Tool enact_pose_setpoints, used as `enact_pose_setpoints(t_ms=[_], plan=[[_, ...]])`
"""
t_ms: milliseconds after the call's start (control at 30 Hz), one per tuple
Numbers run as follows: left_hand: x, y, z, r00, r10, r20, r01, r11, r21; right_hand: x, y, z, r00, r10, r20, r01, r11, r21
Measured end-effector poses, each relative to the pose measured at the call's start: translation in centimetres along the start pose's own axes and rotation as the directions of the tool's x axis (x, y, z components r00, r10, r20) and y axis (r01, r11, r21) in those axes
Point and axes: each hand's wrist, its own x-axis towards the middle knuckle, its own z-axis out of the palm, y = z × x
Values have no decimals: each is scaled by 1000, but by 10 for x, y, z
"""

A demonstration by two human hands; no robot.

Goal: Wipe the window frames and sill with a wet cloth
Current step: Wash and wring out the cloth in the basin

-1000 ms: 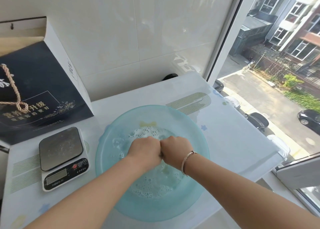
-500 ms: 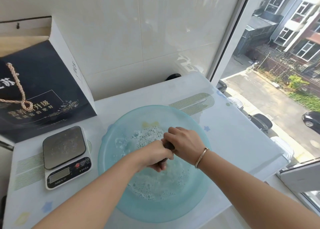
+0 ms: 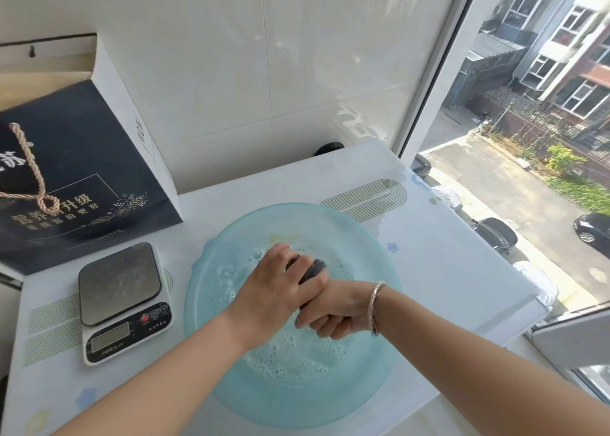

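Cloth (image 3: 313,269), dark grey, now twisted into a rope above the suds, gripped at both ends over the basin (image 3: 231,379). A second ago both fists sat side by side, knuckles level; now they have rotated against each other, so the wringing has begun.

Left to right:
- Box (image 3: 76,185), dark, rope handle, leaning on the tiled wall. Not involved.
- Scale (image 3: 123,300) on the desk (image 3: 455,270), just beside the basin. Close enough to catch drips.
- Left hand (image 3: 280,290): closed round the far end of the cloth, back of hand up, fingers wrapped over.
- Right hand (image 3: 333,310): closed round the near end, turned under, fingers curled beneath; bracelet on the wrist.
- Window frame (image 3: 439,72) and sill (image 3: 574,340) at right, well apart from the cloth, not yet wiped.

Reading: still preparation. The twist has only half turned, and I cannot see water running off. Wiping likely follows once the cloth is damp rather than dripping.
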Motion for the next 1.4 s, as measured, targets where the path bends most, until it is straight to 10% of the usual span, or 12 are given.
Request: enact_pose_setpoints(t_ms=[100, 200, 400, 533, 700, 900, 1033, 1400], plan=[[16, -8, -5, 985, 162, -65, -155, 982, 109, 6, -5, 11, 999, 15, -33, -16, 1000, -8], [23, -10, -6, 974, 117, 192, -129, 990, 52, 15, -6, 15, 957, -48, -286, -37, 958, -284], [32, 13, -8, 823, -344, 452, 384, 923, 3, 17, -3, 5, 726, -482, -491, -319, 397, -860], [29, 23, 7, 537, -580, 612, 803, 575, -160, 24, -4, -14, 690, -696, -201, -257, 24, -966], [28, 31, 7, 284, -442, 851, 910, -155, -385, 36, -1, -34, 643, -765, 42, -181, -205, -962], [16, 31, -1, 283, 2, 959, 853, -458, -251, 41, 9, -34, 558, -803, 207, -99, -312, -945], [10, 23, -3, 301, 86, 950, 855, -465, -229, 51, 14, -37, 459, -852, 251, -65, -315, -947], [22, 24, -1, 282, -442, 852, 953, 230, -196, 47, 17, -38, 528, -834, 163, -137, -273, -952]])
